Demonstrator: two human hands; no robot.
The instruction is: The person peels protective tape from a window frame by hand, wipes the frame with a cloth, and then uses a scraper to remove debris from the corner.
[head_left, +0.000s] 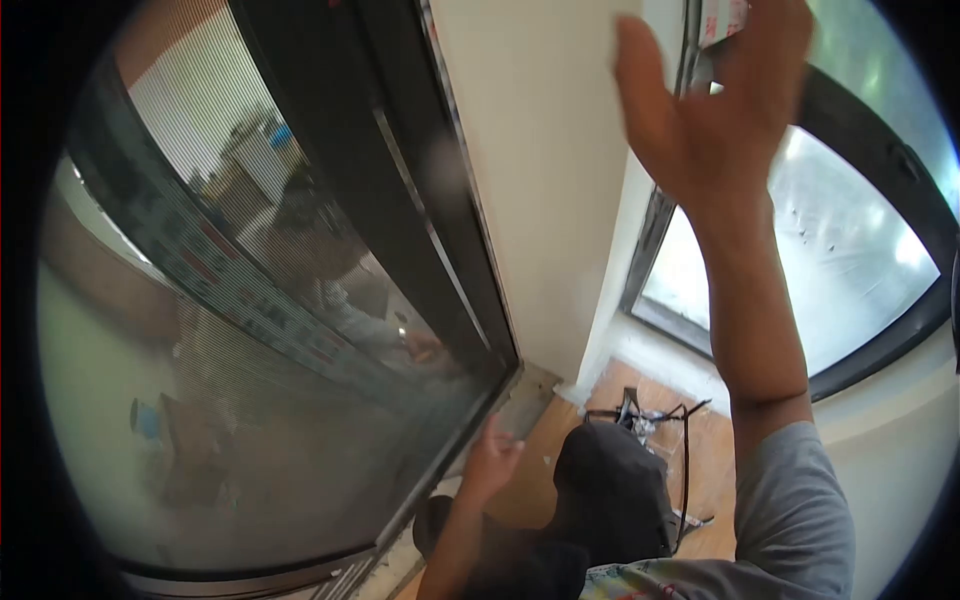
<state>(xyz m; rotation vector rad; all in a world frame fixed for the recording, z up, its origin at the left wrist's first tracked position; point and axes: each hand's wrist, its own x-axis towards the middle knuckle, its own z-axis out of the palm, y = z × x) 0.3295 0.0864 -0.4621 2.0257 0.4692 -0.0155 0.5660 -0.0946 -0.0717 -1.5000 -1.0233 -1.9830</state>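
Note:
My right hand [715, 125] is raised at the upper right with the thumb spread away from the palm. Its upper fingers run out of the top of the view, in front of a dark-framed window [850, 250]. Low in the middle, my left hand [490, 462] is beside the bottom corner of a dark-framed glass panel [400, 250], holding nothing that shows. Its fingers are partly apart, and one points up along the frame's edge. The panel leans across the left side, with fine mesh-like lines and reflections on its glass.
A cream wall section [545, 170] stands between the panel and the window. Below it, thin black strips and scraps [640, 415] lie on the wooden floor [537, 480]. My dark-clothed knee [610, 490] is close by, and a stone sill [525, 395] borders the panel's corner.

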